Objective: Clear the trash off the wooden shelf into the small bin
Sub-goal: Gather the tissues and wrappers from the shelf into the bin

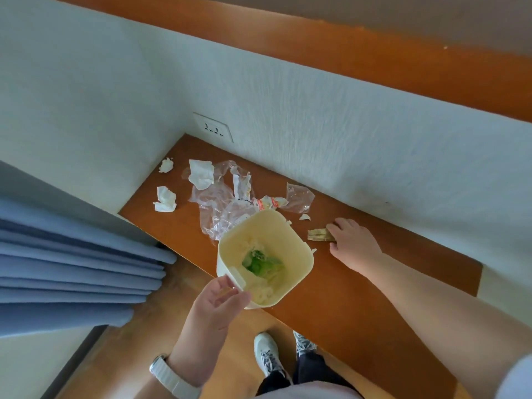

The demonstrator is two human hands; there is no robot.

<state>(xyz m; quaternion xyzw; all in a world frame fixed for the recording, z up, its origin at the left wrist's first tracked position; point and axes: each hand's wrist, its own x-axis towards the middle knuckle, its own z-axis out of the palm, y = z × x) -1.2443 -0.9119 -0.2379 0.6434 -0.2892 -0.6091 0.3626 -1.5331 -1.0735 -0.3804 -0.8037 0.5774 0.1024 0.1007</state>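
Note:
A small cream bin [290, 240] is held over the front edge of the wooden shelf [359, 283], my left hand [218, 300] gripping its near rim. Inside lie white tissue and something green. My right hand [352, 243] rests palm down on the shelf right of the bin, fingertips touching a crumpled tan wrapper [318, 235]. Behind the bin are clear plastic bags [218, 203], an orange-and-white wrapper [269, 202] and a smaller clear plastic piece [299, 197]. Crumpled white tissues [201, 173], [165, 198], [166, 165] sit toward the left corner.
A textured white wall with a power socket [213, 127] backs the shelf. A tiny white scrap [304, 217] lies near the bin. Blue curtain folds [72, 263] hang at the left. My feet in white shoes [267, 355] stand on the wooden floor below.

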